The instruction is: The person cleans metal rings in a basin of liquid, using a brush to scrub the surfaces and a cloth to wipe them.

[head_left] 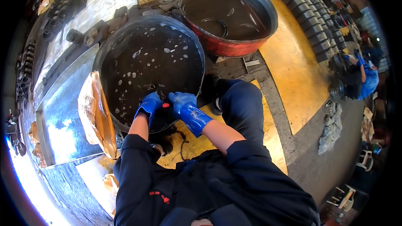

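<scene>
Both my hands wear blue rubber gloves and are over the near edge of a round metal tub (97, 65) of dark liquid with patches of pale foam. My left hand (150, 101) has its fingers curled in, and my right hand (181, 101) is closed a little to its right. Between them shows a small red spot (166, 105) against something dark. What the fingers hold is too dark and too hidden to make out. Some small bubbles lie on the liquid just beyond my left hand.
Behind to the right stands a red drum-like tub (226, 48) of dark liquid with curved pieces in it. A brown paper sack (94, 113) leans at the left beside a metal tray (63, 129). Stacked dark parts (307, 21) line the far right. Another person (369, 79) works at the right.
</scene>
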A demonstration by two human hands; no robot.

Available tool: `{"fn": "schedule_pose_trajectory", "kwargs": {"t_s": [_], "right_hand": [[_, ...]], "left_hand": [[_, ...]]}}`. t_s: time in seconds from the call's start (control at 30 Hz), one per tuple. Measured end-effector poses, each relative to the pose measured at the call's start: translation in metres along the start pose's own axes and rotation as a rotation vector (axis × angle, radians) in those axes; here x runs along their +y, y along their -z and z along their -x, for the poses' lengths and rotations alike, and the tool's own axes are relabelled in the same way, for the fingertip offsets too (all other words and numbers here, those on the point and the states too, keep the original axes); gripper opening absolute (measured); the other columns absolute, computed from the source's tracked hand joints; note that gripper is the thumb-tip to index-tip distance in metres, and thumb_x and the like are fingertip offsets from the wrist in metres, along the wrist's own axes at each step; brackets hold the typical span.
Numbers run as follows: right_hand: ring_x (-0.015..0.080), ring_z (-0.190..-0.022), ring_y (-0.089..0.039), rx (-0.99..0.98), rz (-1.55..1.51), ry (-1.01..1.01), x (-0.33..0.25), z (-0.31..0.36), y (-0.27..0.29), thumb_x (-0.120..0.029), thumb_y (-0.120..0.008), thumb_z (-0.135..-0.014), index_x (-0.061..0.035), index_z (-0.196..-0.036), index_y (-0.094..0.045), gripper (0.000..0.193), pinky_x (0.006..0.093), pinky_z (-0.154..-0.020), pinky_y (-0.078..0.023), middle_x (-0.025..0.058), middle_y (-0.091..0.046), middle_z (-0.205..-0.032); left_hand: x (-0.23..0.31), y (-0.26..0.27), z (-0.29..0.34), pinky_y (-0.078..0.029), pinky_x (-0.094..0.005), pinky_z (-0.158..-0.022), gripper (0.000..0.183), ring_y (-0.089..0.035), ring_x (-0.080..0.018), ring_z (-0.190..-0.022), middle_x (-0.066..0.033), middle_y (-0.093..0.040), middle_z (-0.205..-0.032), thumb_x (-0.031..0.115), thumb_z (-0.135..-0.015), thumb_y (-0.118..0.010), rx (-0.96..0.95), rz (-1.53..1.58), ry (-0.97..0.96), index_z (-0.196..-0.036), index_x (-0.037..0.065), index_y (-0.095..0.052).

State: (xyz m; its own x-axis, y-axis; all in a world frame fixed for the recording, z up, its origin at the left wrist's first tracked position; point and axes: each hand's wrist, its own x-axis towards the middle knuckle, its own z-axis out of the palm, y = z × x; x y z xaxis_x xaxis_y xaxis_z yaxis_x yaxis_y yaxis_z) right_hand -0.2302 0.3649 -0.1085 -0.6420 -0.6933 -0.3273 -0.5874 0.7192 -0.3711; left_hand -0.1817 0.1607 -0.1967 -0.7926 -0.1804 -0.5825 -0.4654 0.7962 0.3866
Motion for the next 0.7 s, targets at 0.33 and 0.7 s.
{"fn": "schedule_pose_trajectory", "kwargs": {"t_s": [0.33, 0.7], "right_hand": [[0.0351, -0.109, -0.076, 0.043, -0.011, 0.004, 0.007, -0.012, -0.014, -0.035, -0.072, -0.092, -0.0191, -0.117, -0.074, 0.029, 0.0453, -0.089, -0.062, 0.0119, -0.078, -0.117], [0.0322, -0.126, -0.071, -0.229, 0.027, -0.066, 0.002, 0.002, 0.020, -0.034, -0.069, -0.097, -0.0184, -0.129, -0.072, 0.036, 0.0442, -0.100, -0.059, 0.0115, -0.071, -0.138]], "left_hand": [[0.023, 0.008, 0.051, -0.055, -0.0462, -0.099, 0.037, -0.072, -0.0404, -0.121, -0.0249, -0.076, -0.126, 0.027, -0.097, -0.071, -0.046, 0.104, -0.015, -0.124, 0.003, -0.077], [0.034, 0.014, 0.059, -0.057, -0.0475, -0.104, 0.041, -0.069, -0.0418, -0.126, -0.0238, -0.073, -0.133, 0.025, -0.091, -0.078, -0.181, -0.227, 0.113, -0.127, 0.005, -0.076]]}}
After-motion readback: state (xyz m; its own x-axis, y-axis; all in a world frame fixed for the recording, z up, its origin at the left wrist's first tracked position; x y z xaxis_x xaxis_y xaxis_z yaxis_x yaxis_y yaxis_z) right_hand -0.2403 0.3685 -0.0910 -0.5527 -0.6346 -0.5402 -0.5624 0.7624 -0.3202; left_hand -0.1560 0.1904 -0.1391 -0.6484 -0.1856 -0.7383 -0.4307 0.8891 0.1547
